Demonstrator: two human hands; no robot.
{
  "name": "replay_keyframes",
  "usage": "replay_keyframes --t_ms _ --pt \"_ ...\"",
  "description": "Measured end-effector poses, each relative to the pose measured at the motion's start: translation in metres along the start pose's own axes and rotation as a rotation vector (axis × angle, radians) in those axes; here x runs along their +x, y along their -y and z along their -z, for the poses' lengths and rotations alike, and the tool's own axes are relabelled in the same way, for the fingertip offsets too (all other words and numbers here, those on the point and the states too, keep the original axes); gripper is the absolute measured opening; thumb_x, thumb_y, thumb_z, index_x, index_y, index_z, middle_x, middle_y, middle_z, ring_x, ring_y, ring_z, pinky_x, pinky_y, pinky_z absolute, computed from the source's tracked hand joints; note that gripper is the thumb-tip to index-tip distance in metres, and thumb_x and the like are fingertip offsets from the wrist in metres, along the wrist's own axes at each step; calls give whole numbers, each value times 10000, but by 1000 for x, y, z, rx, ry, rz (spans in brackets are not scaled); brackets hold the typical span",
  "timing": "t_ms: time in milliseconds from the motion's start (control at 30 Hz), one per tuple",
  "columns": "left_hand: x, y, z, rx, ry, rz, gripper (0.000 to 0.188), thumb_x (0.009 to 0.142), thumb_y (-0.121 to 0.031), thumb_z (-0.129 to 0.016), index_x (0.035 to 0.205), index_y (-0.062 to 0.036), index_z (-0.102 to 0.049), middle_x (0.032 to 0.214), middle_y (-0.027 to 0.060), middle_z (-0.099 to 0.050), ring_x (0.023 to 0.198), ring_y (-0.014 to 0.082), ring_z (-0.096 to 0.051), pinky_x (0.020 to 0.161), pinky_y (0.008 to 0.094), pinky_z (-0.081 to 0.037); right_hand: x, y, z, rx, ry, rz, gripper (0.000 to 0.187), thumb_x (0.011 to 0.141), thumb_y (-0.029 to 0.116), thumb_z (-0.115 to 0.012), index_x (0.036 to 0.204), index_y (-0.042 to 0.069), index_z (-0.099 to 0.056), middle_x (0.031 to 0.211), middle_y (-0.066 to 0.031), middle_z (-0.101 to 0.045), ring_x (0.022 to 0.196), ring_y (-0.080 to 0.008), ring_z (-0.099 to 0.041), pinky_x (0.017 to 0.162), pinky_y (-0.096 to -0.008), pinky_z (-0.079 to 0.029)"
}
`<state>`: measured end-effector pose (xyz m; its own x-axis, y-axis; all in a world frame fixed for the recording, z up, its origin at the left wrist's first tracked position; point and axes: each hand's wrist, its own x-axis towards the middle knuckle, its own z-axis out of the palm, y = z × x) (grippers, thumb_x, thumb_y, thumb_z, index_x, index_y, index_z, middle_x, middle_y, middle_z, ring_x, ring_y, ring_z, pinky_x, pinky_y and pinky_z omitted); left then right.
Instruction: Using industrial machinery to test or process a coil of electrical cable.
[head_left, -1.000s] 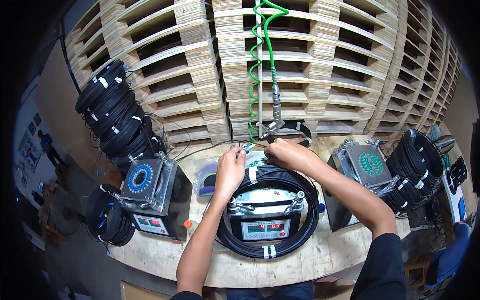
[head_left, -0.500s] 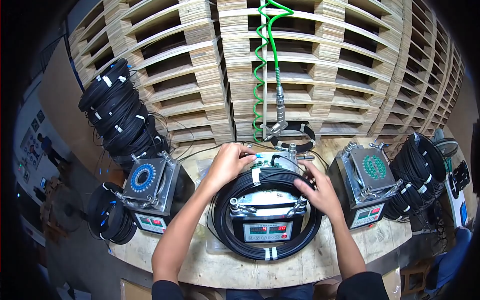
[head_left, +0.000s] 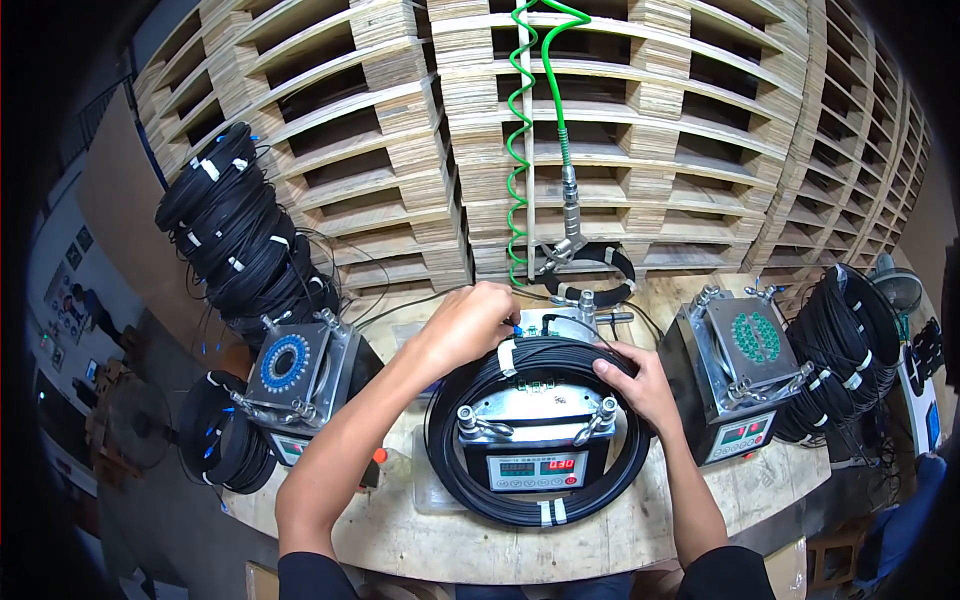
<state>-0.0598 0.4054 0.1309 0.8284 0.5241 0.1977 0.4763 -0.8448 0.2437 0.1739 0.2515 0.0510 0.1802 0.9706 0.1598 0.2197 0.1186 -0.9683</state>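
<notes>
A thick coil of black cable [head_left: 445, 455], bound with white tape, lies around the middle polishing-type machine [head_left: 545, 408], which has a metal top and a lit display panel. My left hand [head_left: 475, 322] is above the coil's far side, its fingertips pinched together at a small blue connector [head_left: 518, 329] beside the green-fitted top plate. Most of that connector is hidden by the fingers. At the coil's right side, my right hand [head_left: 637, 378] has its thumb over the black cable and its fingers curled behind it. A thin black cable end [head_left: 549, 321] stands plugged in the plate.
Similar machines stand left [head_left: 290, 365], with a blue ring of connectors, and right [head_left: 755, 340], with green fittings. Stacked cable coils [head_left: 240, 225] rise at far left; more coils [head_left: 845, 340] sit right. A metal air gun [head_left: 571, 220] hangs before wooden pallets [head_left: 390, 160]. An orange-capped bottle [head_left: 382, 460] stands near my left forearm.
My left fingers have closed in and rotated over the blue connector. My right hand has gone from spread fingers to holding the coil. The middle display has changed.
</notes>
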Motion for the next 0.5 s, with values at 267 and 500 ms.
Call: replay_keyframes --t_ms 267,500 --pt "27 -12 8 109 212 52 154 758 -9 -721 912 4 -728 905 210 -708 873 374 -699 759 450 -556 -14 -15 -4 -49 -44 93 437 879 294 -742 1142 -43 -648 900 -72 -674 826 -119 -608 793 -269 -486" --pt "33 -28 3 271 203 23 138 736 57 -629 847 30 -707 911 231 -703 911 378 -703 757 467 -580 -17 -23 -9 -65 -82 104 394 917 295 -693 1142 -24 -638 890 -84 -652 838 -136 -601 801 -282 -476"
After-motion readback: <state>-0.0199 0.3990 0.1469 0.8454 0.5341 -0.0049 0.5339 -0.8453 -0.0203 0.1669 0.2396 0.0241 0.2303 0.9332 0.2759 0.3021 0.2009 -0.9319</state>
